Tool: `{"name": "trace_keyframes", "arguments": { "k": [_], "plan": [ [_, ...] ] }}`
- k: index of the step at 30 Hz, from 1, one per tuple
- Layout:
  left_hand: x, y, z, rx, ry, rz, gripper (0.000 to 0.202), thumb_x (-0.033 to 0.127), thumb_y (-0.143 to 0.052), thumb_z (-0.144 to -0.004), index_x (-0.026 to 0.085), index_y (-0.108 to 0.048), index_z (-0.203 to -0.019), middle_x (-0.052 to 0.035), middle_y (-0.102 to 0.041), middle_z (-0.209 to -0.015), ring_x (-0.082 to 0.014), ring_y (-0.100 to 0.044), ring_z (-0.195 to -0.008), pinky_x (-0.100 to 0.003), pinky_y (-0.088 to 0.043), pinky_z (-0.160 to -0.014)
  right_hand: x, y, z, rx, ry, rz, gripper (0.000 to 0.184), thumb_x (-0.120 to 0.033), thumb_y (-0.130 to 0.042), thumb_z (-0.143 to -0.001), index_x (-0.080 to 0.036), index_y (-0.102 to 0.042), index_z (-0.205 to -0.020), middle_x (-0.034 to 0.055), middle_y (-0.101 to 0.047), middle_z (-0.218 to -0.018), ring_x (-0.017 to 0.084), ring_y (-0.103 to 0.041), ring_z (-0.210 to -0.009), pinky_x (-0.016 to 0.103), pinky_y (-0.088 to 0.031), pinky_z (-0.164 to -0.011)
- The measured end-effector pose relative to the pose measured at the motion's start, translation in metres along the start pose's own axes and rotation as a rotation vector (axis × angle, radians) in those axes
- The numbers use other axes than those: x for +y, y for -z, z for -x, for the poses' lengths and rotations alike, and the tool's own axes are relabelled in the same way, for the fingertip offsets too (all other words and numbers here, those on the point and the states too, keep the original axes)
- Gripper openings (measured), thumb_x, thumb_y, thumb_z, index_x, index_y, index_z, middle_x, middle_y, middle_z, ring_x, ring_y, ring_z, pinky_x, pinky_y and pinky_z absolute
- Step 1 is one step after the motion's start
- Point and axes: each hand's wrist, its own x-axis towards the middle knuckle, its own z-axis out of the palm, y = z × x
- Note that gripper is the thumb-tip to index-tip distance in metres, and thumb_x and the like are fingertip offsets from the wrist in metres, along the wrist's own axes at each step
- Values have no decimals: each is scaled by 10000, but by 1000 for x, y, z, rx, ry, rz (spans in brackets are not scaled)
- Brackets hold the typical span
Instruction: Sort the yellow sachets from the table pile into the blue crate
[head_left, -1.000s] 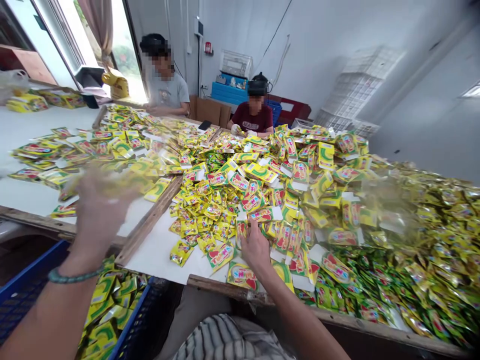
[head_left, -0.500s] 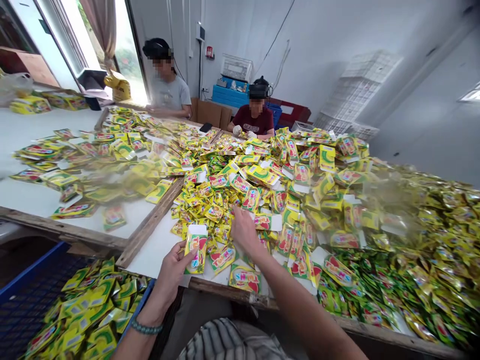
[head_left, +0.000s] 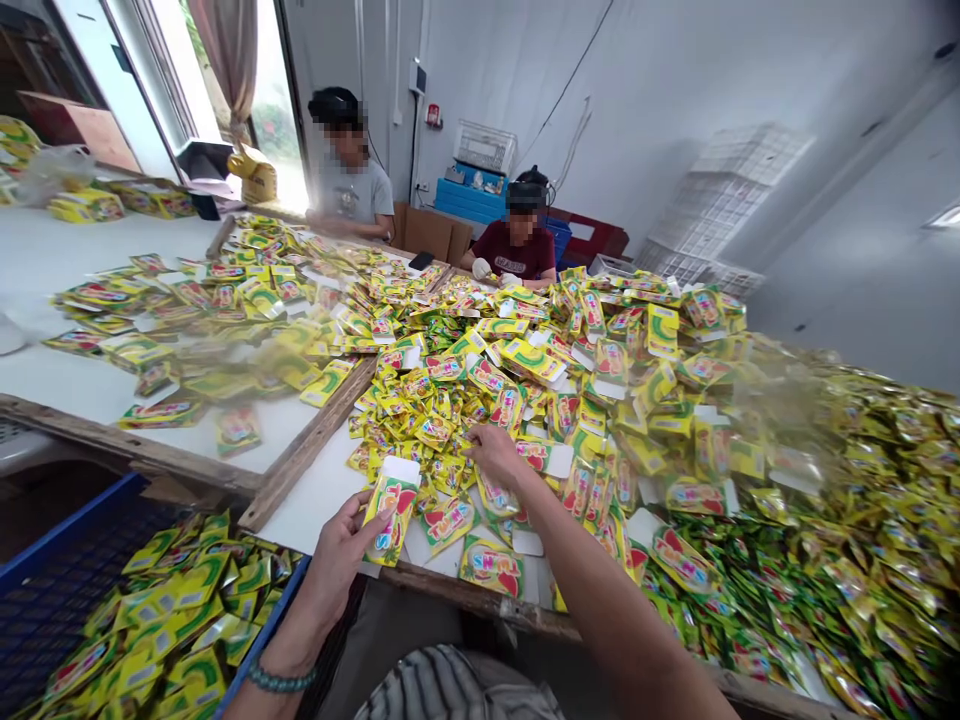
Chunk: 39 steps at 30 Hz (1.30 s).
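My left hand (head_left: pixel 341 555) is closed on a yellow and green packet with a white top flap (head_left: pixel 390 505), held upright over the near edge of the white table (head_left: pixel 315 495). My right hand (head_left: pixel 495 455) reaches into the heap of small yellow sachets (head_left: pixel 427 420), fingers bent down onto them in a pinch; what they grip is hidden. Larger flat packets (head_left: pixel 487 562) lie just under my right forearm.
A blue crate (head_left: pixel 67 540) at my lower left holds several filled yellow packets (head_left: pixel 165 620). Two other people (head_left: pixel 352 185) (head_left: pixel 521 235) sit at the far side of the table. White crates (head_left: pixel 720 190) are stacked against the right wall. Green sachets (head_left: pixel 757 590) are piled at right.
My left hand swung from up at the left down to the table edge, now holding a packet. My right hand moved slightly farther into the sachet heap.
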Motion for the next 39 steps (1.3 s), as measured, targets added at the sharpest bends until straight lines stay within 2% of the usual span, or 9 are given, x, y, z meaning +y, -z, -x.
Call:
{"name": "trace_keyframes", "arguments": {
  "k": [4, 10, 16, 20, 23, 26, 31, 35, 39],
  "plan": [
    [-3, 5, 0, -2, -16, -1, 672, 431, -834, -561, 138, -616, -1126, -76, -756, -934, -239, -705, -815, -289, -547, -704, -2, 8, 1, -36, 68, -35, 140, -240, -552, -873, -184, -678, -851, -12, -658, -799, 114, -580, -743, 179, -389, -644],
    [-10, 6, -2, -11, -12, 7, 645, 406, -812, -600, 142, -599, -1148, -77, -756, -943, -242, -704, -833, -295, -544, -719, -7, -2, -12, 91, -101, 75, 382, -32, -557, -763, -109, -583, -1137, 196, -596, -1140, 266, -581, -1019, 299, -420, -777],
    [-10, 9, 1, -21, 9, 17, 646, 432, -803, -612, 133, -586, -1142, -90, -752, -959, -243, -704, -823, -313, -544, -732, -8, -17, -11, 82, -139, 44, 371, -28, -561, -735, -128, -554, -1092, 138, -666, -927, 253, -624, -883, 290, -410, -700],
    [-10, 10, 3, -21, 14, 32, 660, 408, -817, -596, 136, -585, -1150, -85, -748, -988, -241, -699, -864, -299, -543, -742, -2, -19, -10, 97, -116, -32, 274, -165, -643, -754, -167, -549, -1011, 65, -652, -905, 195, -599, -829, 246, -395, -644],
    [-9, 10, 4, -22, 25, 28, 656, 400, -821, -596, 132, -583, -1145, -79, -754, -956, -228, -703, -832, -281, -541, -718, 4, -18, -8, 179, -104, -289, 232, -318, -632, -789, -188, -555, -966, 0, -611, -793, 150, -556, -697, 239, -404, -601],
    [-8, 11, 6, -51, 39, 23, 683, 402, -810, -621, 139, -543, -1193, -74, -759, -931, -213, -708, -772, -280, -542, -691, 9, -12, 3, 268, -103, -747, 335, -433, -677, -718, -190, -581, -928, -15, -570, -749, 140, -528, -625, 268, -443, -592],
    [-10, 8, 12, -87, 82, -22, 679, 397, -812, -626, 136, -546, -1194, -98, -750, -1010, -229, -711, -832, -325, -553, -767, -3, -6, 41, 94, -92, -1267, 385, -470, -772, -614, -176, -597, -791, -15, -559, -685, 127, -534, -607, 262, -470, -599],
    [-14, 2, 15, -134, 81, -39, 662, 410, -805, -633, 138, -570, -1188, -104, -739, -1060, -255, -700, -922, -359, -549, -835, -25, -21, 66, 115, -86, -1347, 376, -457, -780, -620, -173, -593, -779, -18, -574, -683, 106, -502, -602, 230, -426, -582],
    [-15, 2, 21, -137, 86, -41, 616, 396, -803, -644, 149, -605, -1172, -88, -732, -1086, -240, -693, -949, -321, -544, -837, -34, -45, 81, 56, -38, -1112, 347, -469, -750, -646, -171, -581, -693, -53, -465, -579, 88, -408, -537, 218, -328, -518]
  ]
}}
